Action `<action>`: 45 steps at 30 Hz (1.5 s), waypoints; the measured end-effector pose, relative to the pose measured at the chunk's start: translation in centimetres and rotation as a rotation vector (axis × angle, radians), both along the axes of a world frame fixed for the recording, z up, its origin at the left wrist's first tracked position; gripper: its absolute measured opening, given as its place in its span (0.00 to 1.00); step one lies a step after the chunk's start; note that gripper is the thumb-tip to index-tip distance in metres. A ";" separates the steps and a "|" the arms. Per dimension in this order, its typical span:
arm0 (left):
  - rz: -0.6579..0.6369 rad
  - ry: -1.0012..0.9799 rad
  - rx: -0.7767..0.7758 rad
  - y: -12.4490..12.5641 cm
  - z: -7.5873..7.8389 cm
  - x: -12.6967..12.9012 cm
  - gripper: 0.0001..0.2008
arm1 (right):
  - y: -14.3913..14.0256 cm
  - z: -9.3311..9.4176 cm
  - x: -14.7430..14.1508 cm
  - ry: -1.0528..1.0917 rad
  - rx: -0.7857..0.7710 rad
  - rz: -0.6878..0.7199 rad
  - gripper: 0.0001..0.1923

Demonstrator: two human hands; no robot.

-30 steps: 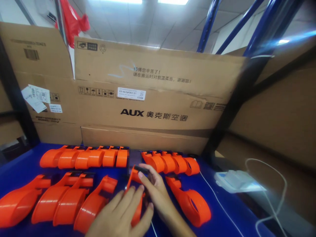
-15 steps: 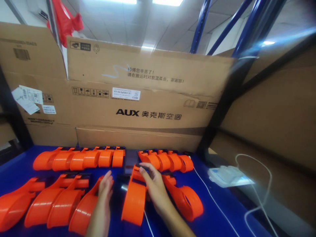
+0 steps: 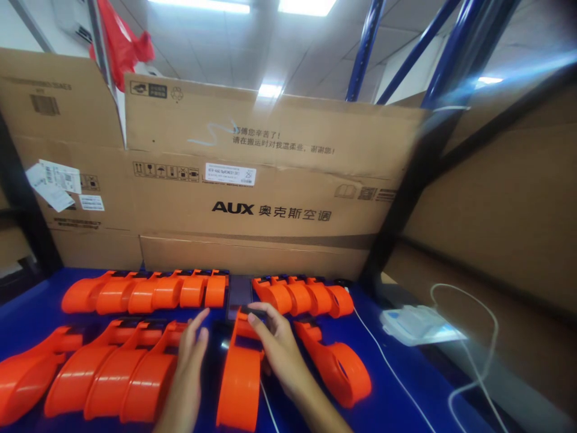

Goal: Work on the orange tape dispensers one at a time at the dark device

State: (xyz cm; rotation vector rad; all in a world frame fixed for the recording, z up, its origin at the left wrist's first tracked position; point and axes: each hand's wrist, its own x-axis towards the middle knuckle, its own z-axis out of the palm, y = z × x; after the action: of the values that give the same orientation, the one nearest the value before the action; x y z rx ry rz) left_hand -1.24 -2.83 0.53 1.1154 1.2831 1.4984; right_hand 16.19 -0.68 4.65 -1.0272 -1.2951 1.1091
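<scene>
The big cardboard box [image 3: 252,198] behind the blue table [image 3: 396,397] is showing "AUX" in bold black letters followed by Chinese characters, with a row of handling symbols and a white sticker above; the sticker's print is reading too small to make out, apart from what looks like "25". A line of Chinese writing is running along the flap higher up.

The right hand [image 3: 277,349] is resting on the orange tape holder [image 3: 238,385] lying on the table in front of the person, fingers curled over its narrow black-tipped end, thumb against its side. The holder's long axis is running away from the person, narrow end pointing toward the box, wide rounded end nearest the camera. The left hand [image 3: 189,367] is lying flat just left of it, fingers loosely spread, touching the neighbouring orange holder [image 3: 148,385]. More orange holders are lying in rows [image 3: 148,291] behind
</scene>
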 end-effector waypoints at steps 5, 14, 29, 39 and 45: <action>-0.184 -0.065 -0.039 0.0 1.8 1.8 0.27 | 0.0 0.8 0.2 -0.042 0.117 0.045 0.20; -0.116 -0.381 -0.036 2.9 4.1 4.5 0.18 | 1.3 -0.2 1.2 0.128 0.056 0.017 0.29; -0.156 -0.338 0.011 3.0 2.3 3.6 0.19 | 0.6 -0.5 1.2 -0.163 -0.074 0.173 0.10; -0.185 -0.373 0.015 3.0 2.1 3.5 0.19 | 0.1 -0.4 1.0 -0.236 -0.046 0.143 0.13; -0.183 -0.381 0.023 2.8 2.3 3.5 0.19 | -0.2 -0.1 0.9 -0.288 -0.009 0.109 0.15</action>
State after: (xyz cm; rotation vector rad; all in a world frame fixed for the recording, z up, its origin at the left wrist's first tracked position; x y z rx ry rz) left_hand 2.22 0.00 2.80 0.8815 0.8803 1.5014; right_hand 17.04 -0.84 4.51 -1.1656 -1.5922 1.0757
